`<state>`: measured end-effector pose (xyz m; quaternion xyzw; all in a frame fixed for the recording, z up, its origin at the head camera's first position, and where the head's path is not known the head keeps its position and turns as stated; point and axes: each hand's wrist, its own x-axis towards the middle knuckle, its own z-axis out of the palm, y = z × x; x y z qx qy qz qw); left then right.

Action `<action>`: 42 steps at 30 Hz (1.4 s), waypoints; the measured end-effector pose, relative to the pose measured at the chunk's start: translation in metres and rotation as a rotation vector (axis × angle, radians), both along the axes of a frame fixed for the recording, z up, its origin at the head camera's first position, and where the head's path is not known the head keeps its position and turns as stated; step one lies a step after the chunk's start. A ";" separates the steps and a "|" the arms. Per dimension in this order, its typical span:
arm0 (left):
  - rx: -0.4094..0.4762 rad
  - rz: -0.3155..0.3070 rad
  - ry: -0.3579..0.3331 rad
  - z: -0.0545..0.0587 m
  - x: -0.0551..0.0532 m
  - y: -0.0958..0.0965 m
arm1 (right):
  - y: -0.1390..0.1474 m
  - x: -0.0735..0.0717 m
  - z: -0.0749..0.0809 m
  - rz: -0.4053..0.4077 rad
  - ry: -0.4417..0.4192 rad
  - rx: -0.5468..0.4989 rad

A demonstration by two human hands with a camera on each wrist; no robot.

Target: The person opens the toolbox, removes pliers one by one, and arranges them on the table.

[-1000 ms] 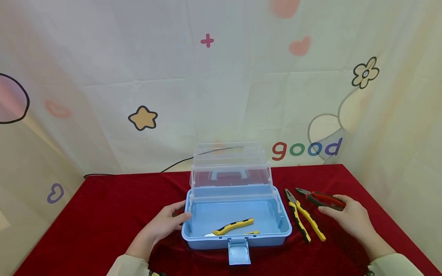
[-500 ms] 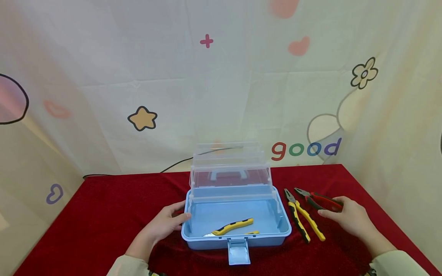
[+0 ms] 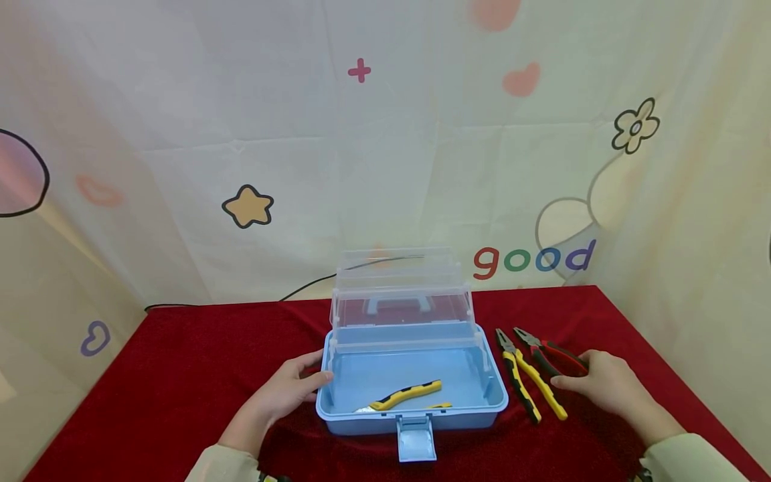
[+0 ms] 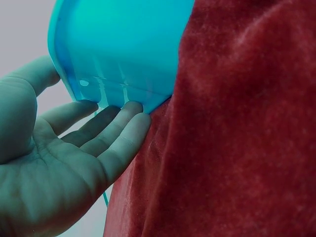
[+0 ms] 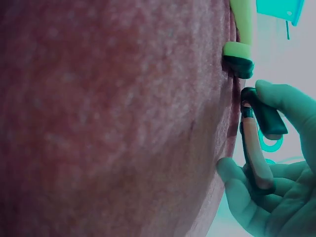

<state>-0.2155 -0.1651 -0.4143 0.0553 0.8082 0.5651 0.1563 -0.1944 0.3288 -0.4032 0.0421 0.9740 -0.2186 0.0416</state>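
My left hand is at the left end of a light blue toolbox, its thumb at the rim. In the left wrist view, the fairly straight fingers touch the outside of its end wall. My right hand holds red-and-black pliers by their spread handles, thumb on one and fingers curled round the other. The head of these pliers points away and left. Inside the toolbox lies a yellow-and-black handled tool, partly hidden by the front wall.
Yellow-and-black pliers lie between the toolbox and the held pair. The toolbox's clear lid stands raised at the back; its front latch hangs down. Red cloth covers the table, with a printed curtain behind.
My right hand has moved slightly left and toward me along the red-and-black pliers; a clear gap now shows between their handles. The left hand and toolbox stay put.
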 end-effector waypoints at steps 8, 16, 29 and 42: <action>-0.002 0.002 -0.010 0.001 -0.001 0.000 | -0.001 -0.001 0.000 -0.019 -0.056 0.019; -0.005 -0.002 -0.011 0.002 -0.001 0.001 | -0.001 -0.001 0.000 -0.023 -0.059 0.029; -0.002 -0.008 0.001 0.000 -0.001 0.000 | -0.002 0.000 -0.003 -0.027 -0.085 -0.013; -0.016 0.004 -0.002 0.000 0.000 0.000 | -0.005 0.000 0.000 0.006 -0.104 -0.012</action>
